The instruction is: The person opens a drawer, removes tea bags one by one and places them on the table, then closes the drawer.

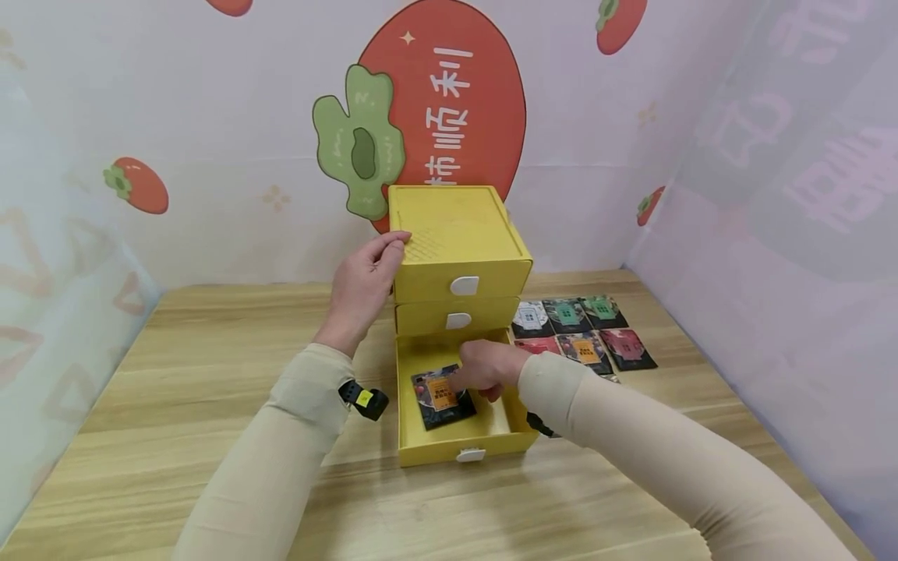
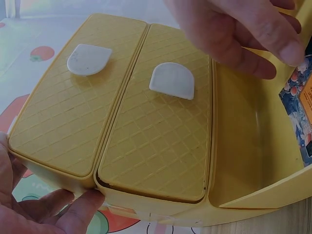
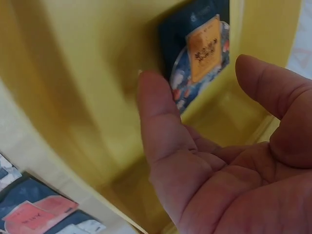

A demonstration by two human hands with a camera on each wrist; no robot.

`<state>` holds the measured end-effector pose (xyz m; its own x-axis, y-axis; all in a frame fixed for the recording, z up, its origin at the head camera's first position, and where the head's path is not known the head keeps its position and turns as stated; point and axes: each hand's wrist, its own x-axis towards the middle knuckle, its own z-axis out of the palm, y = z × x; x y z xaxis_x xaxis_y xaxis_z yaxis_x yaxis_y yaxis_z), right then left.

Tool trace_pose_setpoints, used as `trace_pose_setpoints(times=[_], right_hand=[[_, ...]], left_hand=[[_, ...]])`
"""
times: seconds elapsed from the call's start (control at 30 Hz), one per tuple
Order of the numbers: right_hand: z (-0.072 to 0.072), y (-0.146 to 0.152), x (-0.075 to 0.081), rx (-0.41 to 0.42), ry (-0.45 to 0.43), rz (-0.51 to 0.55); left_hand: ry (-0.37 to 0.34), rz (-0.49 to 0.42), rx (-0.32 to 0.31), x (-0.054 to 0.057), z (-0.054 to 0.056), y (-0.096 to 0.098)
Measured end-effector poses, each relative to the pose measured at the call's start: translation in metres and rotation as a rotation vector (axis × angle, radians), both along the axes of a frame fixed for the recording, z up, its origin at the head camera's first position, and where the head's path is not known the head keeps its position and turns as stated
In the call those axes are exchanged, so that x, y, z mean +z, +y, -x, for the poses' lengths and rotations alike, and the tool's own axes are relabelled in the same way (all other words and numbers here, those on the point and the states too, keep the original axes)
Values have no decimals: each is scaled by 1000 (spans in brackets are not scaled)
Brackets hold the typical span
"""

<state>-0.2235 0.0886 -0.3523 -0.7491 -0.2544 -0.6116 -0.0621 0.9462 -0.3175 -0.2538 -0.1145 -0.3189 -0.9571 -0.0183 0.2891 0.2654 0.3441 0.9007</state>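
Note:
A yellow drawer box (image 1: 459, 280) with white tabs stands on the table, its bottom drawer (image 1: 470, 452) pulled out. My left hand (image 1: 368, 280) grips the upper left edge of the box, fingers on its top and side. In the drawer lies a dark sachet with an orange label (image 1: 442, 397), tilted in the right wrist view. Over the drawer, my right hand (image 1: 487, 366) is beside the sachet, near its right edge. The right wrist view shows thumb and index finger (image 3: 158, 112) spread apart, with nothing between them. Its other fingers are partly hidden.
Right of the box, several sachets lie in rows on the wooden table (image 1: 231, 436), among them a green one (image 1: 603, 310) and a pink one (image 1: 627, 348). My right forearm (image 1: 652, 436) crosses in front of them. The two upper drawers are closed. A patterned backdrop (image 1: 231, 101) rises behind.

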Motion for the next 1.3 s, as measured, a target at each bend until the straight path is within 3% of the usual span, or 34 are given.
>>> trace_pose_setpoints(times=[0.43, 0.93, 1.3], right_hand=[[-1, -8, -4, -135, -124, 148], [2, -10, -6, -218, -253, 249], [5, -10, -4, -268, -297, 310]], left_hand=[[-3, 10, 2, 0, 0, 0], [-6, 7, -2, 1, 1, 0], [-8, 6, 1, 1, 1, -2]])
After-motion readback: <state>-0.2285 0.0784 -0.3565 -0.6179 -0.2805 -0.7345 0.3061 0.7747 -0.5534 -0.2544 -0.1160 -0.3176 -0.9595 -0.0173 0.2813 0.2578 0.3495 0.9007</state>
